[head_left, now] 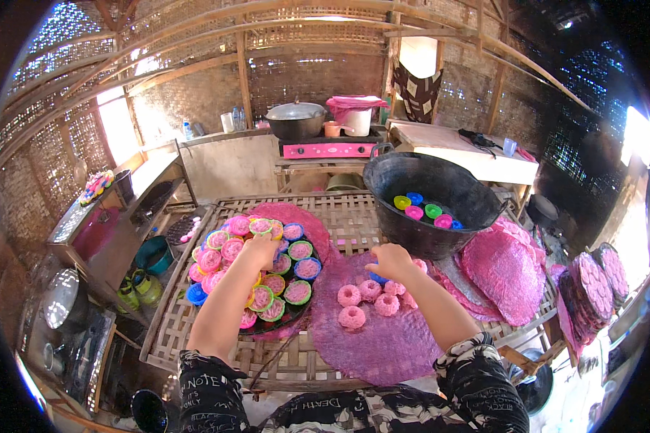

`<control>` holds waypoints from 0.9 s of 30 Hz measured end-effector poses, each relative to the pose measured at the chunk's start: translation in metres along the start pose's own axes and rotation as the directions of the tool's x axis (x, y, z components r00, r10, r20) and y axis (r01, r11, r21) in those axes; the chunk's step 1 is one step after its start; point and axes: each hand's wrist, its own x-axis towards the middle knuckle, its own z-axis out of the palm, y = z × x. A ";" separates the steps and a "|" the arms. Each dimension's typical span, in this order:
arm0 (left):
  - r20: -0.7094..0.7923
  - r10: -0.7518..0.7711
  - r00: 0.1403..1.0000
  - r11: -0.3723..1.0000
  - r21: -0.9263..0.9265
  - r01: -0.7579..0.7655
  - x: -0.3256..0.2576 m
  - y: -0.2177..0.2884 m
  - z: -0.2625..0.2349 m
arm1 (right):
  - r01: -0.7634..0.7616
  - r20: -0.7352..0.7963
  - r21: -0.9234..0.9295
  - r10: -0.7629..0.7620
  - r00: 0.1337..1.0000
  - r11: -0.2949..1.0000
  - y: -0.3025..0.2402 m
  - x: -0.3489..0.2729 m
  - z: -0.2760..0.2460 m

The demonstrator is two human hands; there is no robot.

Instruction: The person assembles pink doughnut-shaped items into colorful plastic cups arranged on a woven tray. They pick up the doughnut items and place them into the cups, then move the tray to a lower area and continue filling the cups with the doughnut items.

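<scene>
A slatted bamboo table [354,209] fills the middle of the view, and everything in hand is laid out on it. A big black tub [430,198] is stood at the far right of the table, with a few empty coloured cups [425,209] seen lying in its bottom. Pink mesh mats [505,270] are stacked just to the right of the tub, and one such round pink mat [383,339] is spread in front of the person. A dark round tray [285,321] is set on the left part of the table and is packed with pink cakes in coloured cups [263,278]. Loose pink cakes [368,297], already out of their cups, are gathered in a small cluster on the near mat, close together and partly touching.

The left hand [258,250] is laid on the cakes at the far middle of the tray, fingers curled down onto one of them; whether it is gripped cannot be told. The right hand [391,261] is closed over a blue cup [378,278], which is pressed down on the mat just behind the loose cakes.

Behind the table, a pink stove [328,149] with a lidded black pot [296,120] is seen against the woven wall.
</scene>
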 end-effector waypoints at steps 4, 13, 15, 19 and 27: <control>-0.085 0.009 0.996 1.000 0.025 -0.007 -0.002 -0.003 -0.002 | 0.089 0.121 -0.010 -0.088 0.989 0.996 0.004 0.004 -0.010; -0.458 0.172 0.872 0.841 -0.393 -0.372 -0.025 0.012 -0.038 | 0.215 -0.040 0.416 -0.219 0.975 0.884 0.016 -0.006 -0.027; -0.414 0.216 0.885 0.735 -0.527 -0.426 -0.031 0.030 -0.047 | 0.177 -0.059 0.651 -0.184 0.981 0.738 0.013 -0.011 -0.036; -0.261 0.265 0.928 0.345 -0.873 -0.344 -0.043 0.094 -0.036 | 0.269 -0.304 0.881 0.032 0.952 0.389 0.023 -0.031 -0.070; -0.556 0.121 0.822 0.367 -0.744 -0.558 -0.041 0.182 0.002 | -0.095 -0.905 -0.153 -0.101 0.413 0.984 0.051 -0.045 -0.099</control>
